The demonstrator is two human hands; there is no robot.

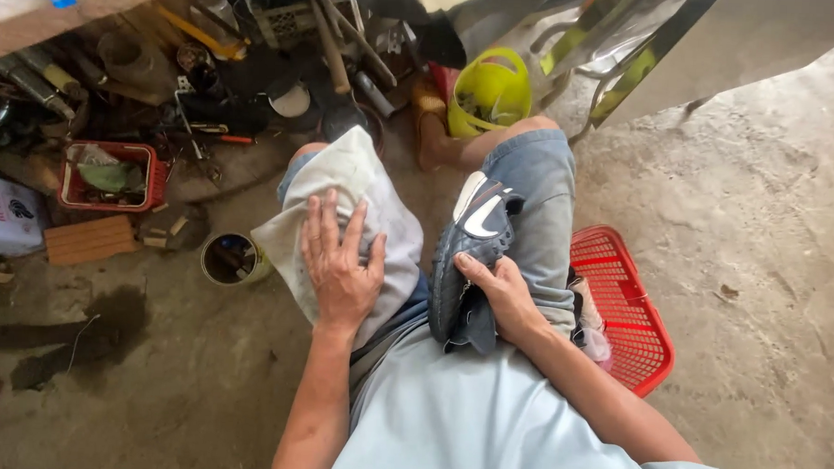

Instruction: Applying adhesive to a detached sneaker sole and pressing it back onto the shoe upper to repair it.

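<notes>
The left hand (342, 264) lies flat, fingers spread, on a grubby white cloth (348, 218) draped over the left knee; beside the cloth, the right hand (498, 297) grips a dark blue, white-marked sports shoe (472, 250) on the right thigh.

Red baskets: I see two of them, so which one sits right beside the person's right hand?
The larger red basket, by the right hand holding the shoe. The smaller red basket sits among tools, far left.

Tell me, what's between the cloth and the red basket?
In the head view, the dark shoe, held by the right hand, lies between the cloth and the red basket.
</notes>
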